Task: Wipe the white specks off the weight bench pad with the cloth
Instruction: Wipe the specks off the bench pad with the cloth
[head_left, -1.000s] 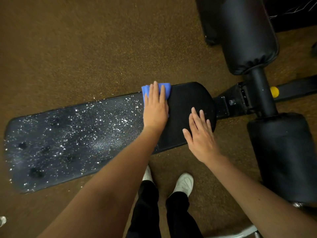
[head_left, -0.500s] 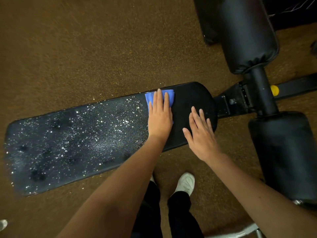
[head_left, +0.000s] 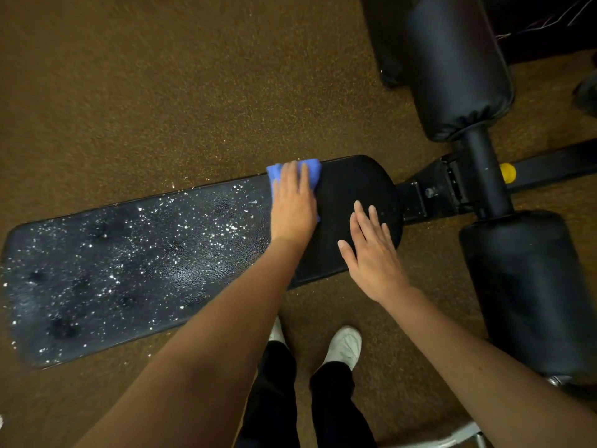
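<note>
**One end clean, the long stretch to go**

The cloth (head_left: 295, 171), blue and folded, sits at the far edge of the weight bench pad (head_left: 352, 185), right where the clean part meets the dirty part. The left hand (head_left: 293, 205) lies flat on top of it, fingers straight and close together, pressing it into the pad; only the cloth's far edge and a sliver at its right side peek out from under the hand. To the right, the rounded end of the pad looks bare and matte black, and there the right hand (head_left: 371, 250) rests flat, fingers straight and slightly spread, holding nothing. To the left of the cloth it's another story: white specks (head_left: 223, 227) lie thick near the hand and scatter on all the way to the pad's left end, a few spilling onto the brown floor (head_left: 161, 92) past the far edge. My read: roughly a quarter of the pad is done, the bulk is left. Beyond the clean end stand the bench's padded rollers (head_left: 458, 69).
</note>
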### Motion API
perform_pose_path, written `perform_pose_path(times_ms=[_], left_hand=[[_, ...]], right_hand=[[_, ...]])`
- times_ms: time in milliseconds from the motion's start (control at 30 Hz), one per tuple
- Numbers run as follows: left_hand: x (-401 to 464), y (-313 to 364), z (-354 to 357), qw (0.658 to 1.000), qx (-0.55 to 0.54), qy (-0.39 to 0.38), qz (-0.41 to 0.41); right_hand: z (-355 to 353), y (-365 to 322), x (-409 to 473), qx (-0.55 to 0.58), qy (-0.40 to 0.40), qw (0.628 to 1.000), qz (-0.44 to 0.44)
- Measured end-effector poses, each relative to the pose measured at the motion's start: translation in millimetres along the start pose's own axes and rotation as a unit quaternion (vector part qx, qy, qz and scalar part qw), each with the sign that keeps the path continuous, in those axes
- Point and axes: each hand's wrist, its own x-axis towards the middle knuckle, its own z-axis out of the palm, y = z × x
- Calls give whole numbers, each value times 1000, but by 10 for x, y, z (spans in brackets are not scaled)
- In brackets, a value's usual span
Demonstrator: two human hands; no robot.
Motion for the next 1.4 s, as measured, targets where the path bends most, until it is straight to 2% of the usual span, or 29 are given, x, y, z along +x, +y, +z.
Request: perform_pose_path(times_ms=[167, 333, 467, 600, 733, 933, 1000, 1133, 1300, 1333, 1400], left_hand=[[-47, 79, 49, 1000, 19, 5, 12], [22, -465, -70, 993, 49, 83, -71], [68, -397, -89, 992, 40, 83, -84], [52, -84, 12, 999, 17, 33, -2], [12, -82, 62, 999, 13, 36, 22], [38, -352, -72, 994, 4, 79, -71], [59, -278, -57, 997, 3, 59, -51], [9, -145, 29, 998, 5, -3, 60], [-394, -277, 67, 982, 50, -33, 181], [-382, -335, 52, 981, 61, -33, 182], [-229, -367, 2, 990, 53, -22, 130]], right_hand=[[-34, 28, -1, 9, -11, 1000, -8], [-52, 32, -21, 21, -16, 1000, -12], [-33, 11, -19, 21, -10, 1000, -6], [-35, 20, -20, 21, -11, 1000, -6], [-40, 38, -21, 17, -13, 1000, -7], [-27, 25, -18, 16, -11, 1000, -7], [-20, 21, -24, 16, -11, 1000, -4], [-18, 11, -20, 16, -10, 1000, -4], [-20, 32, -16, 18, -12, 1000, -9], [-20, 42, -15, 14, -12, 1000, -11], [-17, 51, -17, 10, -11, 1000, -15]])
